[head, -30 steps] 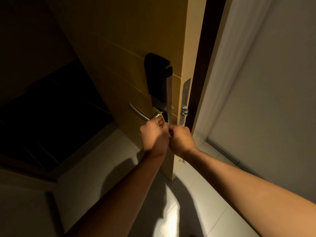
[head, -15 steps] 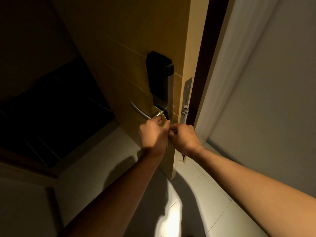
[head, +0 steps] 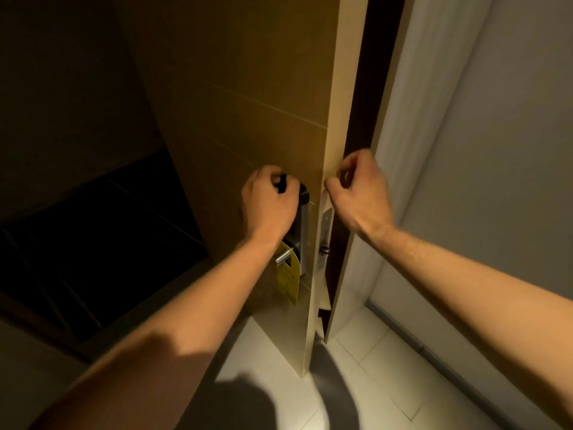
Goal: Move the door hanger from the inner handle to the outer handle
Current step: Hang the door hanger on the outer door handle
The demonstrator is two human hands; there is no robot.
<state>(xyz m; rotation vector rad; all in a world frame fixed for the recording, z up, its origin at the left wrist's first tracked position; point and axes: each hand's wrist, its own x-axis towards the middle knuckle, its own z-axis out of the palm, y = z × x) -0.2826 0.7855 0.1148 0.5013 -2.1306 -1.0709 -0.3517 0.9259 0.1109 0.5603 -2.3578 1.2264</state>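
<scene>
A: Changed since a second ago? Both hands up and apart, off the handle (head: 283, 256).

B: Yes. Were bunched together at the lever, fiddling. Left hanger (head: 289, 279) dangling yellow on that handle, free of any grip.

A: Meaning for the task?

B: Probably hung on the target handle, near done. Can't confirm which side of the door (head: 248, 119) from here.

A: Left hand (head: 269, 203)?

B: Curled over top of the black lock box (head: 302, 197), fingers bent, touching it. Not holding the hanger.

A: Right hand (head: 359, 189)?

B: Loosely fisted by the door edge, thumb and finger pinched near it. Holding anything? Couldn't tell.
</scene>
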